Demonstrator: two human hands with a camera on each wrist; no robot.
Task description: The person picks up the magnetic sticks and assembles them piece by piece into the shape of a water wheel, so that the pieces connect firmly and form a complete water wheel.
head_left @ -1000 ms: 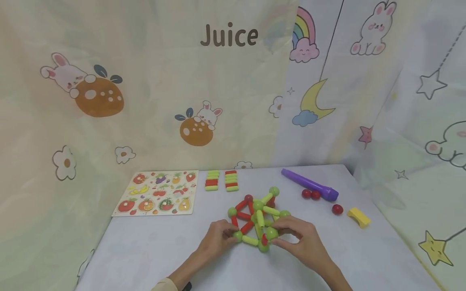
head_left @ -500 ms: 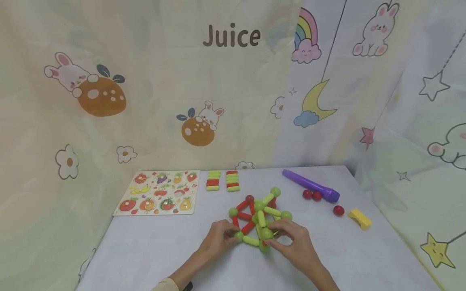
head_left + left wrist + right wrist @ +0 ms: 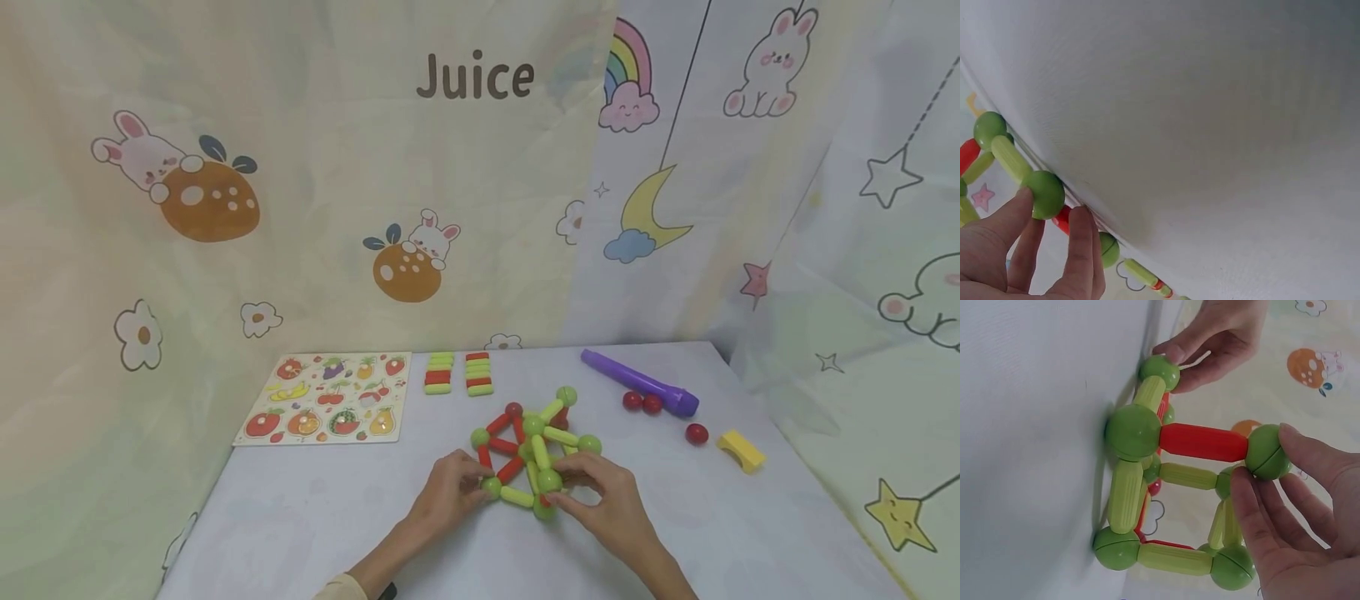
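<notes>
A big curtain (image 3: 315, 192) with bunnies, oranges and the word "Juice" hangs behind a white table (image 3: 315, 525). A second curtain (image 3: 787, 167) with a rainbow, a moon and stars hangs on the right.

On the far left of the table lies a fruit puzzle board (image 3: 326, 398). Near the middle front of the table sits a toy frame (image 3: 532, 450) made of red and green sticks joined by green balls. Both hands are on its near side.

The left hand (image 3: 450, 492) touches a low green ball (image 3: 491, 487) at the frame's front left corner. Its fingertips (image 3: 1022, 203) press on that ball, with the fingers gently bent around it. The right hand (image 3: 603, 500) pinches another green ball (image 3: 1267, 452) between thumb and fingers. That ball sits on the end of a red stick (image 3: 1202, 442), up off the table.

A purple tube (image 3: 639, 383) lies at the back right. Two small stacks of red and green sticks (image 3: 457, 373) lie just behind the frame. A yellow block (image 3: 741, 449) sits near the right edge; it looks curved, but it is too small to be sure. Two red balls (image 3: 642, 402) touch each other just beside the tube, and a third red ball (image 3: 697, 433) lies alone near the block.
</notes>
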